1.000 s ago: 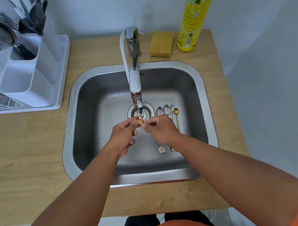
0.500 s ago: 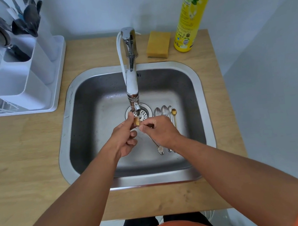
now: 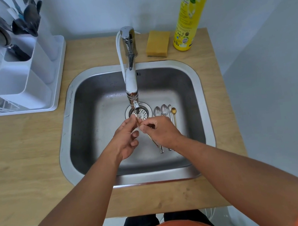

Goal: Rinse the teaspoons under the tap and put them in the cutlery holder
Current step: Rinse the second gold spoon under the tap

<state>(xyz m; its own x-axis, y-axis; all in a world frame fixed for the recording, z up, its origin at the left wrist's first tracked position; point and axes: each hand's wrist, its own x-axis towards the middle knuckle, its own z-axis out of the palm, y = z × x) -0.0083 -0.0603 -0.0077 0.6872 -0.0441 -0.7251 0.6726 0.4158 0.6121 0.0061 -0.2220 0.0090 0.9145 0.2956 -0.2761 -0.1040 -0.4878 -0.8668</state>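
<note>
Your two hands meet at the middle of the stainless-steel sink basin (image 3: 93, 119), directly under the spout of the chrome tap (image 3: 130, 72). Your right hand (image 3: 162, 131) pinches a slim gold-coloured teaspoon (image 3: 152, 139) between thumb and forefinger, its handle running down toward 5 o'clock beneath your palm. Your left hand (image 3: 126, 139) comes in from 7 o'clock with thumb and forefinger closed on the bowl end of that same spoon, right below the spout; the other fingers hang loosely curled. The bowl itself is hidden between your fingertips, so its exact tilt cannot be told.

Just to the 3 o'clock side of the round perforated drain strainer (image 3: 142, 113) four more teaspoons lie side by side on the sink floor, bowls toward 12 o'clock: two silver teaspoons (image 3: 161, 110), a narrow silver spoon (image 3: 169, 108) and a small gold spoon (image 3: 174, 111). Their handles pass under your right hand.

At 10 o'clock, on the wooden countertop (image 3: 28, 154), stands the white plastic cutlery holder (image 3: 28, 70) in a white drying rack (image 3: 58, 76), with forks and dark-handled utensils in its far compartments. At 1 o'clock sit a yellow rectangular sponge (image 3: 158, 44) and, just beside it, a tall yellow dish-soap bottle (image 3: 190, 15).
</note>
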